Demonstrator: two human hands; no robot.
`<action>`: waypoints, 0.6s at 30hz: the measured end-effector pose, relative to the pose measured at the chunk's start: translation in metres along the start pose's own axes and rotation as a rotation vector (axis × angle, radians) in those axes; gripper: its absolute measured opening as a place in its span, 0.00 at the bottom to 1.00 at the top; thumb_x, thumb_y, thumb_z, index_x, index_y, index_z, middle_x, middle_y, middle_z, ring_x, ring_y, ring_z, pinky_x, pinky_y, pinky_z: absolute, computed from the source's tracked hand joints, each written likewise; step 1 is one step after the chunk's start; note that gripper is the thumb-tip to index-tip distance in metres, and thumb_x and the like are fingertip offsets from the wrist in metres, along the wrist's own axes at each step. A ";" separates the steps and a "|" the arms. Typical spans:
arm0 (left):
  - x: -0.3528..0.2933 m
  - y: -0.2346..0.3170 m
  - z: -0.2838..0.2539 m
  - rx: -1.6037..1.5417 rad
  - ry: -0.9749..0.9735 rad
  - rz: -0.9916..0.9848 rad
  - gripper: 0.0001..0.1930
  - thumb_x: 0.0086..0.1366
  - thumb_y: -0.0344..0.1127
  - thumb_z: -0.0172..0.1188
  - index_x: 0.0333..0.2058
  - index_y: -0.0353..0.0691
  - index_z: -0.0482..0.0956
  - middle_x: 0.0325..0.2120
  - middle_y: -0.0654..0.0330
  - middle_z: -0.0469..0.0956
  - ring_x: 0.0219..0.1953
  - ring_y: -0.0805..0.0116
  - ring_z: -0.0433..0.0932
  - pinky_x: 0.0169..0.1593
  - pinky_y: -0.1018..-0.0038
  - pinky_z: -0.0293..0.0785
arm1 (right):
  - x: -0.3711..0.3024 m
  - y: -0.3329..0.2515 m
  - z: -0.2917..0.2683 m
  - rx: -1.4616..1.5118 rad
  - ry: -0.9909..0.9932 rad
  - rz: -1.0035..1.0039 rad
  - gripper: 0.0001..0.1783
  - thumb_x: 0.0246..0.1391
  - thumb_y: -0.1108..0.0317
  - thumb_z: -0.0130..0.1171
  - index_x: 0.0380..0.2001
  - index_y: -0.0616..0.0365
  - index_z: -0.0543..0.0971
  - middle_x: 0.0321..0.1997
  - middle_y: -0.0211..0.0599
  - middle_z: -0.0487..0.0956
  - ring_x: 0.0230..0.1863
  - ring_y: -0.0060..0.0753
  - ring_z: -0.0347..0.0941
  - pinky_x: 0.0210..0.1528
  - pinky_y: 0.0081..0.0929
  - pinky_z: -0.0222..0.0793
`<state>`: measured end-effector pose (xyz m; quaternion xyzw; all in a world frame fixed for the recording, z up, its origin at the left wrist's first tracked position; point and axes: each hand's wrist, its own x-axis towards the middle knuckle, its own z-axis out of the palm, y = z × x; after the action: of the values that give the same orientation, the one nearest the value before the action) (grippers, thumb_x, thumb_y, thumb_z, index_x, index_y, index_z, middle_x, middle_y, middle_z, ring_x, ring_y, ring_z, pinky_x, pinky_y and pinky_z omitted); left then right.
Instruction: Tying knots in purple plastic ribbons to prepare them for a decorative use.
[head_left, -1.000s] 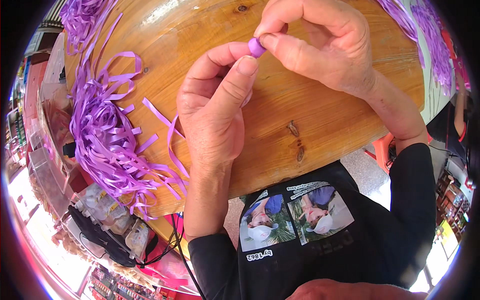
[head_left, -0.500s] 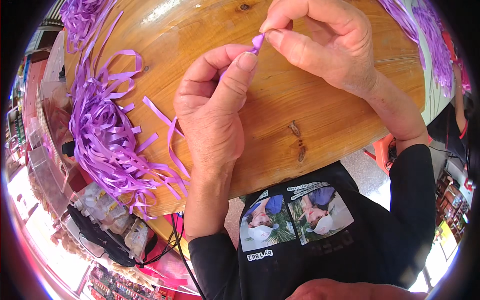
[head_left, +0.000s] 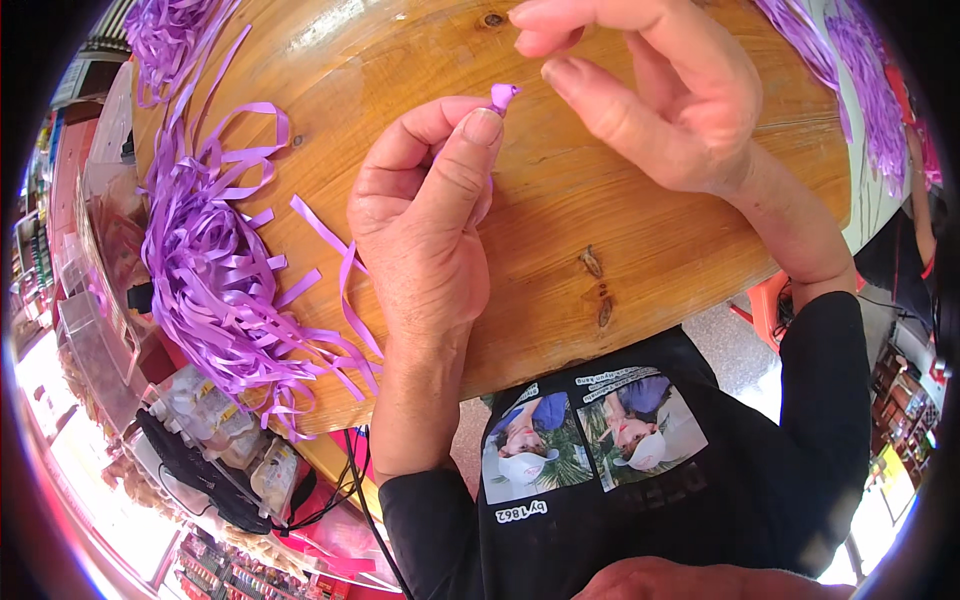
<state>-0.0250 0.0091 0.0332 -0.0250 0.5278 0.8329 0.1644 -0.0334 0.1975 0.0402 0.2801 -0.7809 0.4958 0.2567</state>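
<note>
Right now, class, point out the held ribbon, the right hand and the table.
Held ribbon (head_left: 502,95): head view, its exposed end.
Right hand (head_left: 690,135): head view, its middle.
Table (head_left: 560,230): head view, bare wood.

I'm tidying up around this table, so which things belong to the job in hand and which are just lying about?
Likely in the job:
small purple ribbon piece, pinched in the left fingers
wooden table
purple ribbon heap at its left

Apparently just lying about:
clear plastic packages
black item beside them, kind unclear
red stool, partly hidden
</note>
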 end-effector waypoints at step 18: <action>0.000 -0.004 0.000 0.011 -0.007 0.007 0.07 0.62 0.27 0.56 0.39 0.32 0.76 0.18 0.72 0.66 0.16 0.83 0.52 0.22 0.83 0.48 | 0.006 -0.020 0.005 -0.193 -0.047 -0.032 0.16 0.42 0.84 0.57 0.38 0.63 0.78 0.27 0.33 0.77 0.25 0.27 0.70 0.27 0.21 0.56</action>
<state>-0.0237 0.0110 0.0299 -0.0194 0.5319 0.8307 0.1633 -0.0242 0.1847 0.0550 0.2780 -0.8264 0.4072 0.2718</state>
